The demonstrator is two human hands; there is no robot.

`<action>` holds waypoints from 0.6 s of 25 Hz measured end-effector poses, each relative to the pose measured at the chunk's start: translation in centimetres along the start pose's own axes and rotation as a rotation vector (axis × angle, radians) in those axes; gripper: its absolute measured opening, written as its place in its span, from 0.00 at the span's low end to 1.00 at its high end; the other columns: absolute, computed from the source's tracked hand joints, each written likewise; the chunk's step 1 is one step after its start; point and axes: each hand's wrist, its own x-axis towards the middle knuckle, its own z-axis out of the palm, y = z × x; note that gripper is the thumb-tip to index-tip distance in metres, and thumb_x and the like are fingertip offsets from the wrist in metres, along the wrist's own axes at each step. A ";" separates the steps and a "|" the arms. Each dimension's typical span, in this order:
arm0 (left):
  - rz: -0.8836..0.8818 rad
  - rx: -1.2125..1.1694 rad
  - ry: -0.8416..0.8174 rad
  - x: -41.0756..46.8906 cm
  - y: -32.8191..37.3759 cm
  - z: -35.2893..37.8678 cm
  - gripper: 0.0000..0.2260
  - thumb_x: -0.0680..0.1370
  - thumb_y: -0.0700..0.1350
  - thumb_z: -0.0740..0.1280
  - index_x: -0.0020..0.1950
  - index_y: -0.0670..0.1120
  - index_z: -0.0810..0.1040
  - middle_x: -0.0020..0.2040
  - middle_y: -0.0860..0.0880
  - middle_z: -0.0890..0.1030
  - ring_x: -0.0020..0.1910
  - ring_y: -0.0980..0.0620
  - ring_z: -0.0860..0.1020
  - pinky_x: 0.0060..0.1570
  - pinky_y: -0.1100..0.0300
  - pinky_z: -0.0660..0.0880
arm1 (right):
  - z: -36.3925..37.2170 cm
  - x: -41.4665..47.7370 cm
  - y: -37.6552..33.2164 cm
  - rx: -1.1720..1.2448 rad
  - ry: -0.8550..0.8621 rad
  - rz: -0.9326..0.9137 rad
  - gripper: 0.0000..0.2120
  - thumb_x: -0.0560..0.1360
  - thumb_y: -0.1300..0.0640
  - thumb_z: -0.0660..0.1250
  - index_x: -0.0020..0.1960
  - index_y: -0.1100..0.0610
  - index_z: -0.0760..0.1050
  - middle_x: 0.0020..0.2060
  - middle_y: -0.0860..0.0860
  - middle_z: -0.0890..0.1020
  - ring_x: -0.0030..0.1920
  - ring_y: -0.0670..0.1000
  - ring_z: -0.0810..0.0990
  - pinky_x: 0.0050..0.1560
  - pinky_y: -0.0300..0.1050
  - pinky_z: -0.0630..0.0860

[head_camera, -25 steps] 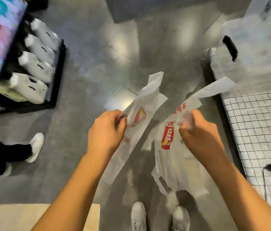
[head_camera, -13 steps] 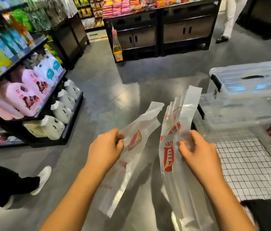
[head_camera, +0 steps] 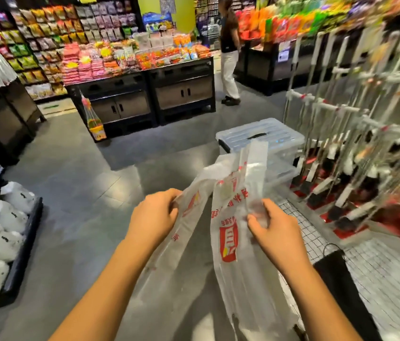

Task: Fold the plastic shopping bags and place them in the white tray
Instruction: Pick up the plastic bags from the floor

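The left hand [head_camera: 153,217] pinches the upper edge of 1 translucent plastic shopping bag [head_camera: 181,232], fingers curled shut on the film, while the right hand [head_camera: 274,228] grips a second bag [head_camera: 228,254] the same way, thumb across its front. Both bags hang lengthwise from the grips, handle loops standing up past the fingers and bodies trailing down toward the near floor — held high and apart, most likely so each sheet drops straight and flat before a fold begins. So 2 bags, 1 per hand, both printed with a red logo; the right one may be more than a single layer, though the blur makes that hard to settle.

No white tray is clearly visible. Just beyond the bags, far right of centre, sits a clear lidded storage bin [head_camera: 260,139] on the floor, and a wire grid surface [head_camera: 312,237] lies near the right hand. Neither bag is folded yet — the task looks to be at its start.
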 end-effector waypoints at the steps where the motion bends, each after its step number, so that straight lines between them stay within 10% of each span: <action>1: 0.051 -0.009 -0.017 0.4 0.9 0.4 0.14 0.78 0.45 0.62 0.59 0.61 0.78 0.48 0.55 0.82 0.50 0.48 0.80 0.43 0.53 0.75 | -1.1 -0.6 0.3 0.009 0.033 0.025 0.04 0.76 0.50 0.67 0.49 0.49 0.74 0.37 0.46 0.82 0.37 0.45 0.80 0.41 0.49 0.79; 15: 0.954 -0.169 -0.230 -5.9 16.7 2.3 0.12 0.79 0.44 0.64 0.59 0.55 0.78 0.50 0.50 0.84 0.52 0.43 0.80 0.41 0.51 0.76 | -11.5 -24.9 -0.4 0.120 0.819 0.519 0.07 0.76 0.56 0.70 0.51 0.45 0.79 0.44 0.41 0.84 0.38 0.42 0.83 0.36 0.45 0.83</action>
